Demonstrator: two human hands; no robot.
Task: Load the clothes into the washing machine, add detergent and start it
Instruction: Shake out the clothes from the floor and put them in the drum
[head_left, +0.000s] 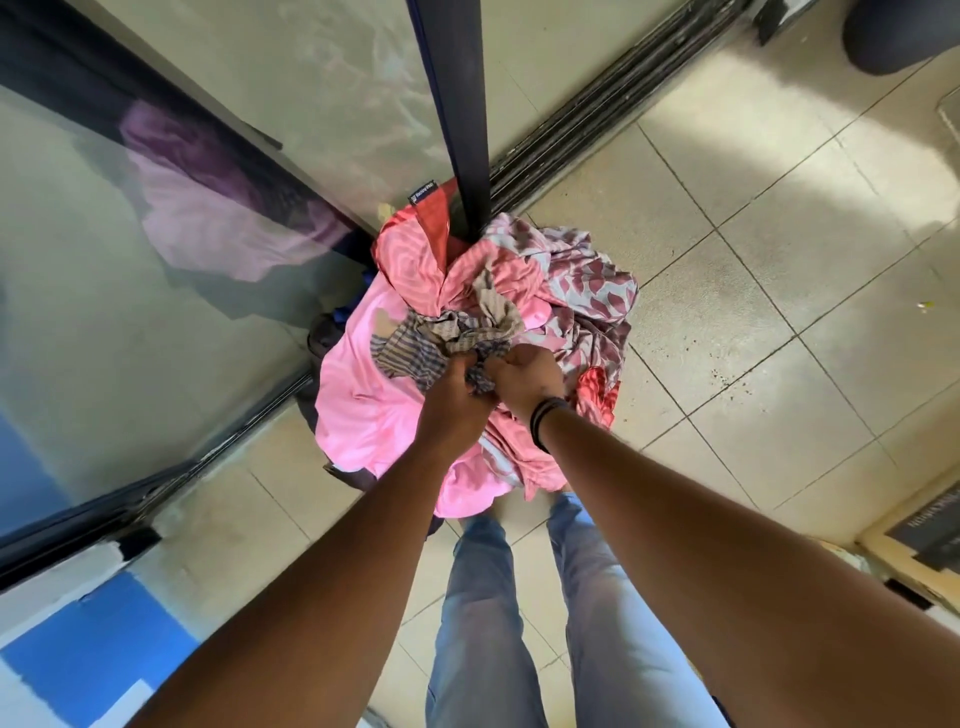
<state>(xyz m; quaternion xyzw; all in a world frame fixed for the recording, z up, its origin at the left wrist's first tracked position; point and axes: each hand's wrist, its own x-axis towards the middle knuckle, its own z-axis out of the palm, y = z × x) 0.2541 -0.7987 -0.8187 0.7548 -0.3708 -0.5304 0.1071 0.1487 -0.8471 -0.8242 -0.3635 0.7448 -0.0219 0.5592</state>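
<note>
Early stage: both hands, L (454, 382) & R (524, 376), had fingers clamped on checked cloth (441, 338) atop clothes pile (363, 405) on floor (727, 312). Washer unseen; loading, detergent, start all left.

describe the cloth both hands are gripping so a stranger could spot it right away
Find the laundry heap on the tiled floor by the glass door. On top lies a checked cloth, gripped by the left hand and right hand. It alone is grey-brown plaid; its neighbours are pink or leaf-printed.
</note>
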